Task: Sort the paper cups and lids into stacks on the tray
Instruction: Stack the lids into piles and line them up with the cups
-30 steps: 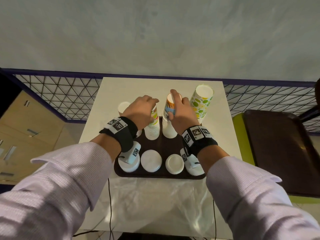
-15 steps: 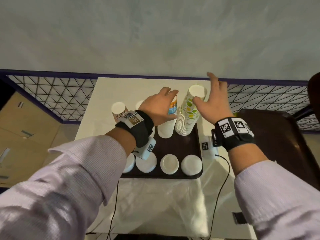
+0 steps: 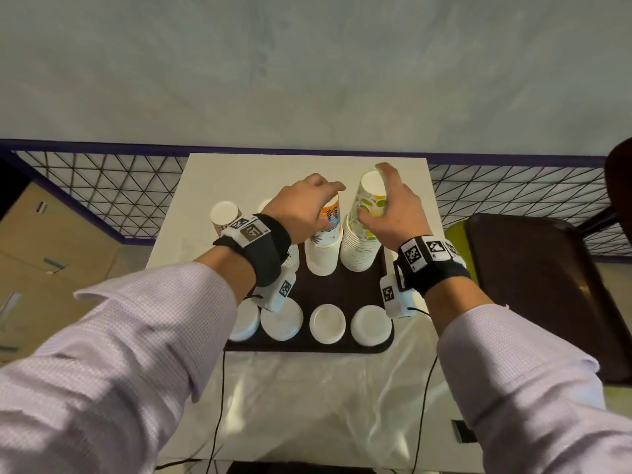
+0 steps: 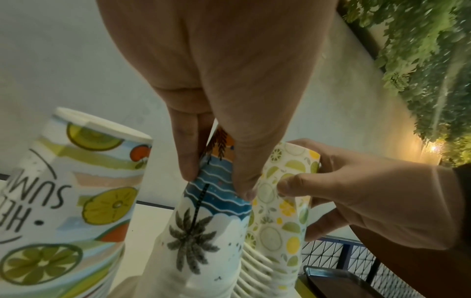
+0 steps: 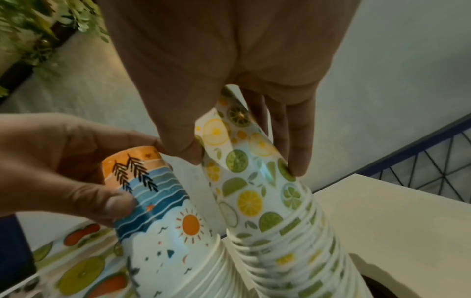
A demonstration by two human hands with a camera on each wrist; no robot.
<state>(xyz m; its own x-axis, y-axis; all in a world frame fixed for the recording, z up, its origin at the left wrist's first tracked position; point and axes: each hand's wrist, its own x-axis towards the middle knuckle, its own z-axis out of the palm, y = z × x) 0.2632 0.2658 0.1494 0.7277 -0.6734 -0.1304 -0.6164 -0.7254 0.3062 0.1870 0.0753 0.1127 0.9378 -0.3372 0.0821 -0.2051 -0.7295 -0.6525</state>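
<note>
Citrus-print cup stack (image 3: 367, 213); dark brown tray (image 3: 337, 289)

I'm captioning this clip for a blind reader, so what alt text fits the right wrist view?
A right hand grips the top cup of a citrus-print cup stack from above. Beside it, a left hand holds the top of a beach-print cup stack. Both stacks are upside down, by a pale table.

sleeves (image 3: 143, 336): pale lilac, cuffed | wristbands (image 3: 270, 248): black, square-code tags | wrist cameras (image 3: 278, 290): white, cabled
</note>
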